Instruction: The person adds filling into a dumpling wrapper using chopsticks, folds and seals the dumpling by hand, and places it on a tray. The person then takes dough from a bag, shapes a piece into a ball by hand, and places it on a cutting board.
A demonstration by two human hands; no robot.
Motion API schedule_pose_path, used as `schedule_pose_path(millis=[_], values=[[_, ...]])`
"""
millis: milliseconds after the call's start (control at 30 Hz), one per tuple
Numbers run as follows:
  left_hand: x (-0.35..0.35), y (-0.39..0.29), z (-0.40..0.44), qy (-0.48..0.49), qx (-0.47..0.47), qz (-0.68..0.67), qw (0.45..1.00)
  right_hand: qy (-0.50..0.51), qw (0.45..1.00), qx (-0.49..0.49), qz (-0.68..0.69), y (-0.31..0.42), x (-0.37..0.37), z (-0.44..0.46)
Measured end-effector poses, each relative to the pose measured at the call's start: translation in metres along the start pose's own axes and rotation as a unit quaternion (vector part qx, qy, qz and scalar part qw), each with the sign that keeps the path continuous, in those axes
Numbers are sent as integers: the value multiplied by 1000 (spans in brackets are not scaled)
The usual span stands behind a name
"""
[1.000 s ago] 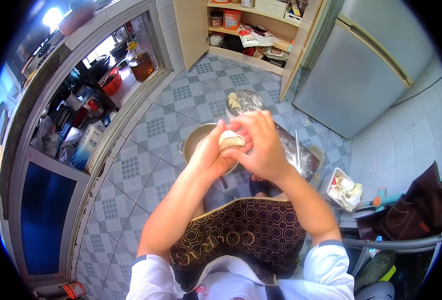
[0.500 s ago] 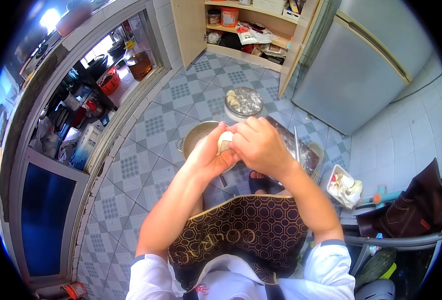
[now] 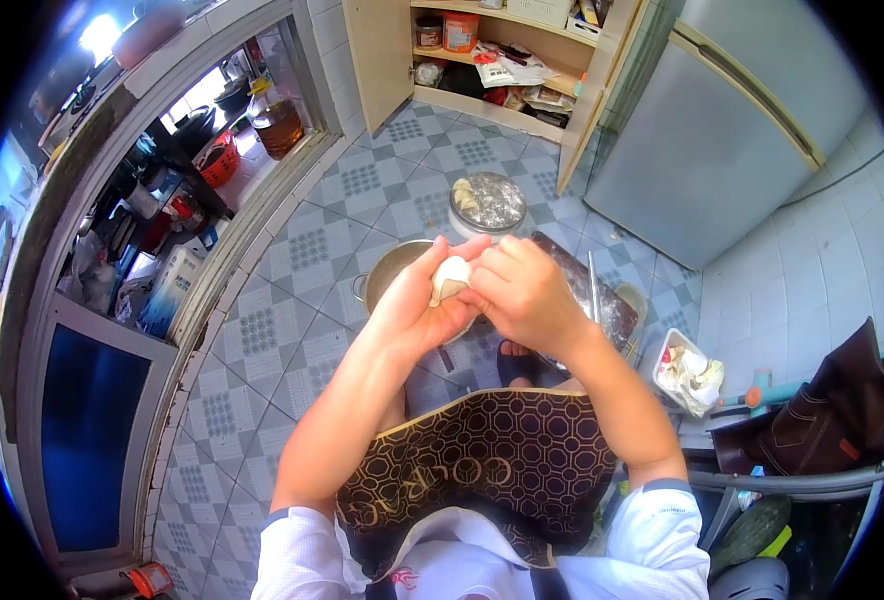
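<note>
A pale folded piece of dough [image 3: 450, 280] sits between my two hands, above the floor. My left hand [image 3: 417, 300] cups it from the left, with the fingers curled round it. My right hand [image 3: 527, 290] pinches its right edge with bent fingers. Behind my left hand is a metal pot [image 3: 387, 272] with a side handle, partly hidden. Farther back stands a round, flour-dusted container [image 3: 497, 205] with several pale dumplings [image 3: 465, 197] at the left of its top.
A dark floured board [image 3: 617, 318] with a long metal utensil [image 3: 594, 285] lies right of my hands. Beyond it is a white tub [image 3: 690, 375] with crumpled scraps. An open cabinet [image 3: 492, 100] and a grey fridge [image 3: 707, 140] stand at the back.
The dough has turned and moved slightly left in my hands. My right hand has closed from a looser curl into a pinch on its edge. The view has shifted slightly.
</note>
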State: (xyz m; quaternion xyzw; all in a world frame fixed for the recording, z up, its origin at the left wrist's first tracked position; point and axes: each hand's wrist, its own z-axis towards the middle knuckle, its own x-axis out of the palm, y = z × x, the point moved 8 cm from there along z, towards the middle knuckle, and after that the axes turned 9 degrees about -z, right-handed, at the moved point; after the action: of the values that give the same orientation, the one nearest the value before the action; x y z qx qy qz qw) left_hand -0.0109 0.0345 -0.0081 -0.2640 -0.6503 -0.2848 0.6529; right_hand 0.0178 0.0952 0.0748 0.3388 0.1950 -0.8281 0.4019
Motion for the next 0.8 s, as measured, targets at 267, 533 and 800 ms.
schedule_pose_path(millis=[267, 533, 800], values=[[10, 6, -3, -74, 29, 116, 990, 12, 996, 67, -65, -2, -26, 7], [-14, 12, 0, -78, -19, 57, 995, 48, 998, -7, -40, 4, -6, 1], [1, 15, -4, -165, -12, 106, 980, 59, 997, 57, -12, -5, -16, 0]])
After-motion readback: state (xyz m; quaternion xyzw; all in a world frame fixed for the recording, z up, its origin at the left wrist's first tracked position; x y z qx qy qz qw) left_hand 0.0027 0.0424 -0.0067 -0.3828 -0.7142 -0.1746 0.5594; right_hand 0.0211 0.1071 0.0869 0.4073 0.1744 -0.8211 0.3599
